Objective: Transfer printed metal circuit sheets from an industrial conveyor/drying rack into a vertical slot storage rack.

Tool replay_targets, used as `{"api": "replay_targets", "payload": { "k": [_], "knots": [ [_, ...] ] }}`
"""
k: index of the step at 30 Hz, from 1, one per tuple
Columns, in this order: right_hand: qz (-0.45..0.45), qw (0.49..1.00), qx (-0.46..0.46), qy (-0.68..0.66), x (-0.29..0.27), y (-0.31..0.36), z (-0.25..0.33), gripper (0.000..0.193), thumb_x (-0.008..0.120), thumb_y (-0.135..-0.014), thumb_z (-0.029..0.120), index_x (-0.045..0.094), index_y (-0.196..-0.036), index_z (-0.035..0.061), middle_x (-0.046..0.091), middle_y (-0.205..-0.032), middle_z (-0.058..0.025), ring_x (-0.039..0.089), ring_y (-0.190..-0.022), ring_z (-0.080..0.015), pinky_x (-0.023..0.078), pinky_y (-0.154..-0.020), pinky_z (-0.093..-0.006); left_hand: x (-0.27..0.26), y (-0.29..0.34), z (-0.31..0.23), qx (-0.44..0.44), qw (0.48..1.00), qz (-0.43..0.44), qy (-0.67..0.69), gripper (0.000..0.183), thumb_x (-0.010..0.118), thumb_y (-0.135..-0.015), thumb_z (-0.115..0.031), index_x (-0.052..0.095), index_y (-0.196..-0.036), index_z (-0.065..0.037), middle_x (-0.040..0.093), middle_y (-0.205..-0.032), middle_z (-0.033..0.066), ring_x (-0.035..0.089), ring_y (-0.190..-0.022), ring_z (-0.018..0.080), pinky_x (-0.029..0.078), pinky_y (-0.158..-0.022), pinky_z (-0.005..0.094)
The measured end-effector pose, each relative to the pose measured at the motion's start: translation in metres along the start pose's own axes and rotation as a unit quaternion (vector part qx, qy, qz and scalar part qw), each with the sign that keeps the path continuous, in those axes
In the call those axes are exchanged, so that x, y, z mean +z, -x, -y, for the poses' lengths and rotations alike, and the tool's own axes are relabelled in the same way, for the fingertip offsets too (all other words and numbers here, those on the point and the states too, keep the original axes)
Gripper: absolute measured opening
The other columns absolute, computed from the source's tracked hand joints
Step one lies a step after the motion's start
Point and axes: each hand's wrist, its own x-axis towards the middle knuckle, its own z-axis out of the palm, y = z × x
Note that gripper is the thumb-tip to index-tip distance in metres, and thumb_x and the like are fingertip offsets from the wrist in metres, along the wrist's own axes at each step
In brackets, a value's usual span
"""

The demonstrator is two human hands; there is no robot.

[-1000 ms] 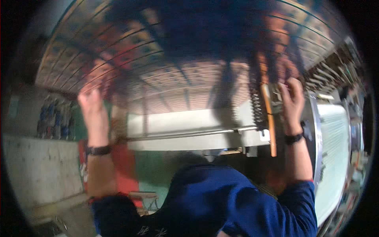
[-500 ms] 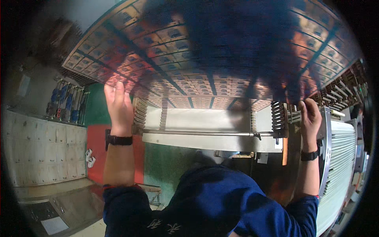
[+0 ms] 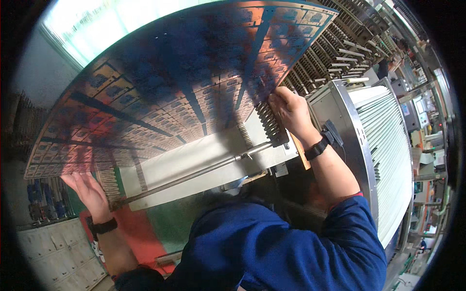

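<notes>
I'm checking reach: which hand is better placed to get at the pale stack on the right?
Right hand, I'd judge: though gripping the panel, it is nearer the pale stack; the left hand is at the panel's far end.

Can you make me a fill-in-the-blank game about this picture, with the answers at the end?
1. The left hand and the right hand are at the edges of the same patterned panel, so the number of hands on it is ____.
2. The wristband on the right arm is coloured ____.
3. The person's shirt is coloured ____.
4. The stack of pale sheets is on the person's ____ side.

Missing words: two; black; blue; right.
</notes>
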Motion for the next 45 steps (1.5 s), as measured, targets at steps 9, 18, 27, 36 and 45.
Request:
{"api": "replay_targets", "payload": {
  "k": [9,18,27,36,45],
  "knots": [
    [-0.036,0.994,-0.055,0.084,0.012,0.007,-0.005,0.012,0.060,-0.092,0.016,0.058,-0.091,0.0051,0.060,-0.082,-0.0203,0.060,-0.080,-0.0409,0.048,-0.068,-0.0469,-0.011,0.000,0.013,0.018,0.998,0.006,0.055,0.058,0.045,-0.104,-0.021,0.017,-0.153,-0.008,0.034,-0.149,0.0096,0.037,-0.133,0.0183,0.027,-0.113,0.0367],
    [-0.050,0.991,-0.062,0.103,0.016,0.009,-0.002,0.014,0.059,-0.092,0.016,0.054,-0.086,0.0042,0.058,-0.080,-0.0177,0.059,-0.078,-0.0396,0.048,-0.066,-0.0479,0.001,0.002,0.006,0.008,0.994,0.038,0.106,0.054,0.049,-0.104,-0.019,0.023,-0.151,-0.014,0.048,-0.128,-0.0025,0.047,-0.109,0.0054,0.034,-0.104,0.0304],
    [-0.041,0.983,-0.038,0.173,0.013,0.013,0.008,0.016,0.058,-0.092,0.020,0.054,-0.085,0.0061,0.058,-0.078,-0.0157,0.060,-0.079,-0.0369,0.048,-0.067,-0.0469,0.001,-0.001,0.013,0.047,0.994,0.030,0.093,0.050,0.049,-0.104,-0.018,0.026,-0.147,-0.010,0.054,-0.122,0.0007,0.052,-0.101,0.0066,0.042,-0.094,0.0264],
    [-0.033,0.999,0.029,-0.005,0.020,0.010,-0.009,0.015,0.061,-0.094,0.014,0.062,-0.096,-0.0007,0.060,-0.083,-0.0185,0.060,-0.080,-0.0357,0.048,-0.071,-0.0404,0.025,0.001,-0.004,0.064,0.993,0.087,0.041,0.032,0.046,-0.103,-0.013,0.039,-0.131,0.001,0.049,-0.134,0.0161,0.049,-0.124,0.0236,0.038,-0.108,0.0382],
    [-0.102,0.948,0.029,-0.300,-0.006,-0.019,0.013,0.024,0.053,-0.102,0.012,0.057,-0.121,-0.0029,0.065,-0.105,-0.0051,0.060,-0.092,-0.0108,0.050,-0.082,-0.0259,0.023,-0.005,-0.002,0.026,0.994,0.096,0.042,0.030,0.049,-0.103,-0.016,0.045,-0.129,0.000,0.054,-0.131,0.0142,0.053,-0.121,0.0223,0.041,-0.107,0.0372]
  ]
}}
